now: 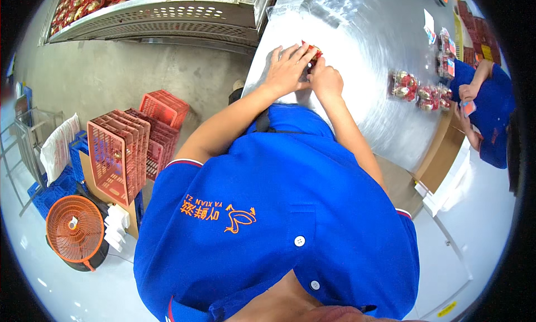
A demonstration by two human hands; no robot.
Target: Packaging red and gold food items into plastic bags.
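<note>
Both of my hands meet around a pack of red-and-gold wrapped pieces [315, 50] on the steel table [364, 71]. My left hand [287, 68] lies across its left side, fingers stretched out and thumb near the bottom edge. At the right side, my right hand [326, 78] has curled fingers and its thumb against the pack. My fingers cover much of the pack, so how full it is cannot be told. Beyond the hands lies an unfilled clear plastic container [289, 12].
Filled clear packs [404, 85] stand to the right, near a co-worker's hands [468, 98] holding a small card. Upper left is a metal bin [180, 14] of wrapped pieces. Stacked red crates [106, 154] and an orange fan [75, 228] stand on the floor at left.
</note>
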